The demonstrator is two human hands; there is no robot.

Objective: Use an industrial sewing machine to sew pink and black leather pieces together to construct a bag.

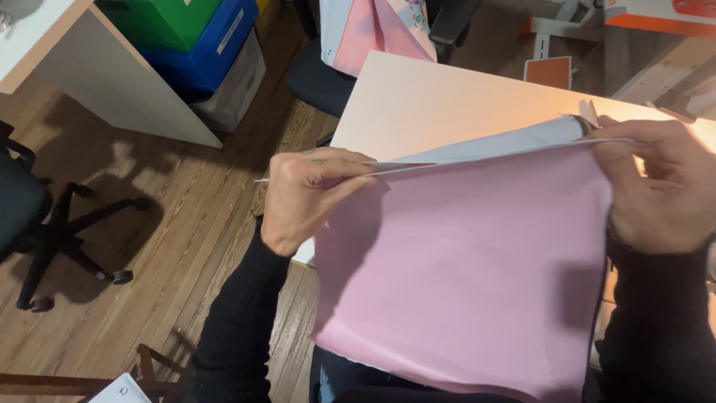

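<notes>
Head view: left hand (302, 198), right hand (660, 186) pinch pink pouch (470, 276) open.

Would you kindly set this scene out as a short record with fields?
Left hand: left hand pinches the top left edge of the pink mailer bag
Right hand: right hand grips the bag's top right edge
Bag state: held up, mouth slightly parted, grey lining showing
Surface: pale table behind the bag
Surroundings: wooden floor, black office chair, blue bin
</notes>
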